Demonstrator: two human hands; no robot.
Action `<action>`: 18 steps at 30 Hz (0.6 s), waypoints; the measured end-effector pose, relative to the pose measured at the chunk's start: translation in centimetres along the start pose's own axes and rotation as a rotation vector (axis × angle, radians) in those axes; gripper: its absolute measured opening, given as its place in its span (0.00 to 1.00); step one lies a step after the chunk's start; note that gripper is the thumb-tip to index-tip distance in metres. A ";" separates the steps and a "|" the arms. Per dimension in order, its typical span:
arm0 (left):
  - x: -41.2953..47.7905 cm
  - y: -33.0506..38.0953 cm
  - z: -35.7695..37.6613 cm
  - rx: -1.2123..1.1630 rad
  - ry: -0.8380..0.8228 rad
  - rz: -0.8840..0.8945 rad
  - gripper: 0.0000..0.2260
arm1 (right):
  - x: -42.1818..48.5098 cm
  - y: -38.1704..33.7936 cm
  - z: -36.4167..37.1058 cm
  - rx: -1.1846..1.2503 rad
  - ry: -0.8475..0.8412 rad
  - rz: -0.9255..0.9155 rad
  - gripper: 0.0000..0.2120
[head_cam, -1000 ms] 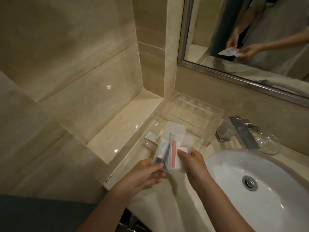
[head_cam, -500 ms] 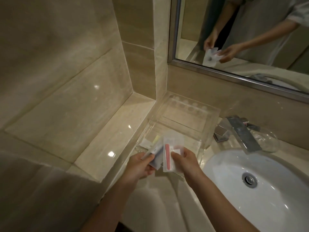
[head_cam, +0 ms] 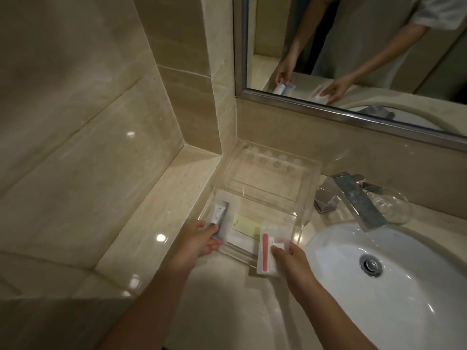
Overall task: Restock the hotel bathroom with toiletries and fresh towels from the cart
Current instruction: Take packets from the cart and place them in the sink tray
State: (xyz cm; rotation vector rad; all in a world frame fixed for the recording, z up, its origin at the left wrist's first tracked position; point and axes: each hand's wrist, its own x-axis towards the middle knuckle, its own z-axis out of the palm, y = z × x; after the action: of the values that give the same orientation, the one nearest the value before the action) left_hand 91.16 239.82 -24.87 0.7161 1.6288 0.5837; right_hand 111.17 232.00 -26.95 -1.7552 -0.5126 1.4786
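A clear acrylic amenity tray [head_cam: 307,178] stands on the beige counter in the corner under the mirror. My left hand [head_cam: 199,239] pinches a clear packet with a small white tube [head_cam: 223,218] over the tray's front left part. My right hand [head_cam: 290,258] pinches another clear packet holding a red nail file [head_cam: 265,251] at the tray's front right edge. A flat pale yellow sachet [head_cam: 246,224] lies inside the tray between the two packets.
A white sink basin [head_cam: 404,294] fills the lower right, with a chrome faucet [head_cam: 353,198] and an upturned clear glass [head_cam: 394,205] behind it. A steel-framed mirror [head_cam: 353,114] hangs above. A raised tiled ledge [head_cam: 161,198] runs along the left wall.
The two packets, held together a second ago, have been drawn apart: the left hand took the tube packet leftward, the right hand took the nail file packet rightward. The camera moved closer.
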 end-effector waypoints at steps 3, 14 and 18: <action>1.1 0.5 0.3 0.061 0.025 0.017 0.10 | 0.3 0.2 -0.2 0.013 0.002 0.019 0.09; 2.6 0.2 -0.2 0.388 0.138 0.170 0.11 | 0.6 0.5 -0.2 -0.004 -0.009 0.056 0.13; 1.0 0.4 -0.1 0.892 0.244 0.399 0.11 | 0.4 0.2 -0.1 -0.048 -0.003 0.030 0.13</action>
State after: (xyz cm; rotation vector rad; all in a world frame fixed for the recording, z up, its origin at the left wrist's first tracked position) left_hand 90.99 240.80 -25.23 1.7027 1.9831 0.1897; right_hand 111.34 232.14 -27.35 -1.8054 -0.5298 1.5016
